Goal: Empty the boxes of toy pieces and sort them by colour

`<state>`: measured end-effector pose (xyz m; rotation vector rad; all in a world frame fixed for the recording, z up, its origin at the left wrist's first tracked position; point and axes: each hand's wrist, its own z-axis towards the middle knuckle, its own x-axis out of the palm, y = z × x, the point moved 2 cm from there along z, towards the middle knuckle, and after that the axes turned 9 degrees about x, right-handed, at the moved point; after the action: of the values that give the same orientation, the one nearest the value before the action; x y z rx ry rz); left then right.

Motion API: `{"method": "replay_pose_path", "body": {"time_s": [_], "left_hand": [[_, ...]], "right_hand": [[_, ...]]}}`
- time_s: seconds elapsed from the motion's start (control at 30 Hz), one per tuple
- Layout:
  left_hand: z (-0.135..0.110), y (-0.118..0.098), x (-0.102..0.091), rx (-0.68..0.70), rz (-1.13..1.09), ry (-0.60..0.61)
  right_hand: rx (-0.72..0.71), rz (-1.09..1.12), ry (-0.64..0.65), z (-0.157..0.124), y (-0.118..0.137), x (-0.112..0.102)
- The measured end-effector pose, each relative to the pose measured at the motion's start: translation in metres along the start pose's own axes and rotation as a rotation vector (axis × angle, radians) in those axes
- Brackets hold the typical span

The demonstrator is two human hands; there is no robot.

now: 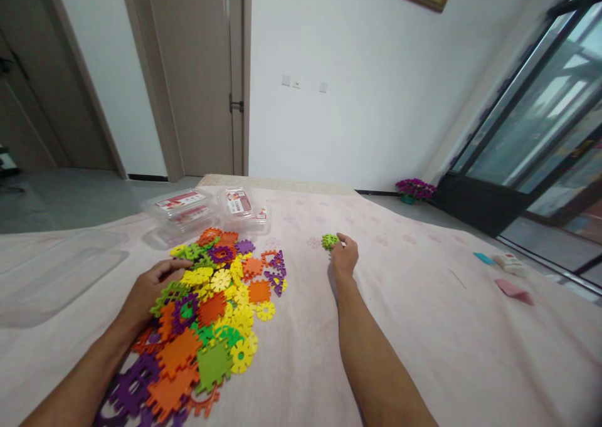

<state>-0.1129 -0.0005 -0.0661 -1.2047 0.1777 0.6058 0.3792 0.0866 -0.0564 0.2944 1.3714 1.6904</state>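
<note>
Green pieces (328, 242) sit heaped right of the mixed pile (212, 310); my right hand (345, 256), fingers half-curled, is at them, grip unclear. Left hand (155, 283) loosely bent at pile's edge, can't tell if holding. Probably colour-sorting; next move seems to need another green.

right of plastic-piece pile (212, 309): open tablecloth (296, 339) lane, ending at right hand (345, 256) and lime-green cluster (328, 242) | pile's left edge: left hand (153, 286) blocks | behind pile: clear clamshell boxes (183, 206)
</note>
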Motion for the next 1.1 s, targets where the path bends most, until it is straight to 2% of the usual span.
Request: {"method": "replay_pose_path", "body": {"time_s": [0.1, 0.23, 0.33, 0.4, 0.5, 0.57, 0.67, 0.77, 0.87, 1.0, 1.1], "left_hand": [[0.001, -0.004, 0.000, -0.009, -0.028, 0.060], [-0.001, -0.010, -0.002, 0.000, -0.025, 0.021], [-0.005, -0.016, -0.003, -0.016, -0.061, -0.068], [-0.006, -0.017, -0.005, -0.044, -0.080, -0.154], [-0.003, -0.012, -0.007, -0.026, 0.022, -0.219], [0.002, -0.005, -0.005, 0.046, 0.135, -0.166], [0.010, 0.007, 0.000, 0.133, 0.203, 0.027], [0.013, 0.013, 0.003, 0.196, 0.168, 0.179], [0.010, 0.008, 0.001, 0.253, 0.085, 0.231], [0.002, -0.009, 0.000, 0.262, -0.067, 0.259], [-0.002, -0.021, 0.006, 0.242, -0.179, 0.262]], "right_hand": [[-0.094, 0.003, 0.117, -0.020, 0.023, 0.015], [-0.297, 0.065, 0.398, -0.065, 0.061, 0.039], [-0.458, 0.092, 0.570, -0.106, 0.088, 0.048], [-0.618, 0.098, 0.675, -0.132, 0.105, 0.048], [-0.851, 0.059, 0.806, -0.163, 0.124, 0.045], [-0.981, 0.012, 0.858, -0.176, 0.131, 0.043], [-1.104, -0.061, 0.904, -0.188, 0.138, 0.043], [-1.155, -0.098, 0.953, -0.193, 0.144, 0.044], [-1.121, -0.131, 0.947, -0.193, 0.148, 0.043], [-1.043, -0.210, 0.825, -0.190, 0.150, 0.042], [-0.955, -0.160, 0.751, -0.188, 0.150, 0.041]]}}
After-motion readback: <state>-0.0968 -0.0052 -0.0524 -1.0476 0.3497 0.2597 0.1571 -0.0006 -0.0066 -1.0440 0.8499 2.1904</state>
